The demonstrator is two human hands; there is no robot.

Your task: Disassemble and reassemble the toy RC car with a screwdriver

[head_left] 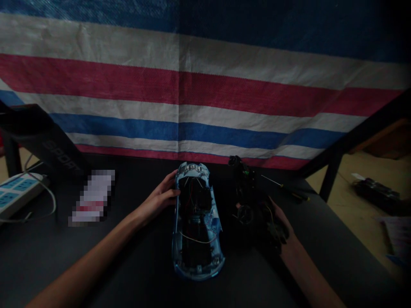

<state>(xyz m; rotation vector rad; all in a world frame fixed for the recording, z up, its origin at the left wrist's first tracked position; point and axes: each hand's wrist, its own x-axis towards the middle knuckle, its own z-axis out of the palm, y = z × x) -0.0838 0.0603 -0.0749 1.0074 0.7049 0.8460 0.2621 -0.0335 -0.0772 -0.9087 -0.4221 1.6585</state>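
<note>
A blue toy car body shell [219, 222] lies upside down on the dark table, its inside facing up with black parts and thin wires showing. My left hand [160, 197] grips its left edge near the far end, thumb on the rim and fingers along the side. To the right, my right hand [282, 218] holds a black car chassis [253, 214] with wheels and wires, tilted beside the shell. Most of the right fingers are hidden behind the chassis. A gap separates shell and chassis. Dim light blurs the chassis details.
Beyond the chassis lies a screwdriver [285, 189] on the table [135, 265]. At left are a white power strip [19, 192] with a cable, a black item marked SPORT [61, 149] and a pixelated rectangle [94, 196]. A striped tarp [205, 94] hangs behind.
</note>
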